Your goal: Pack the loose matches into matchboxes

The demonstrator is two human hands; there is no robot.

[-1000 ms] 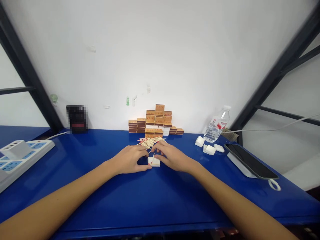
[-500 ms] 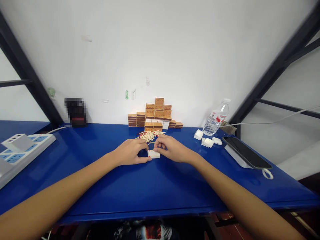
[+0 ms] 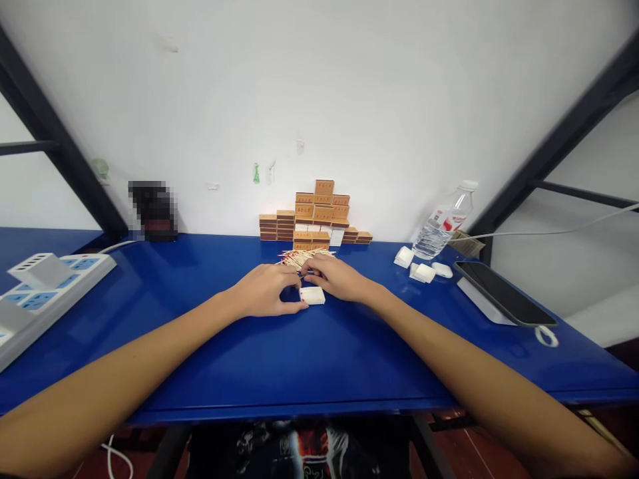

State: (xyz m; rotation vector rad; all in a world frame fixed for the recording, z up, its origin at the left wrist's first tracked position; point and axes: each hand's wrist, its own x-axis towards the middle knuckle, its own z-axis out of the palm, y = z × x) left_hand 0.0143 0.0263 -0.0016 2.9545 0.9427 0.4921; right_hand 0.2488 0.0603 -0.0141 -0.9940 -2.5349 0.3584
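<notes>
A small white matchbox tray (image 3: pixel 312 296) lies on the blue table. My left hand (image 3: pixel 264 291) grips its left end between the thumb in front and the fingers behind. Tiny red match heads show at that end. Just beyond the tray, my right hand (image 3: pixel 337 277) has its fingers curled and pinched beside a heap of loose red-tipped matches (image 3: pixel 294 257). Whatever sits between those fingertips is too small to make out. Behind the heap, several brown matchboxes (image 3: pixel 323 213) are stacked against the wall, with some white trays (image 3: pixel 336 236) among them.
At the right stand a tilted water bottle (image 3: pixel 444 223), white square pieces (image 3: pixel 423 273), a rounded white case (image 3: pixel 442 269) and a phone (image 3: pixel 504 293) on a white box. On the left are a power strip (image 3: pixel 90 274) and a blurred dark object (image 3: pixel 157 213).
My right hand has shifted off the tray, away from me, to the edge of the match heap. My left hand keeps its hold on the tray. The whole view has tilted slightly.
</notes>
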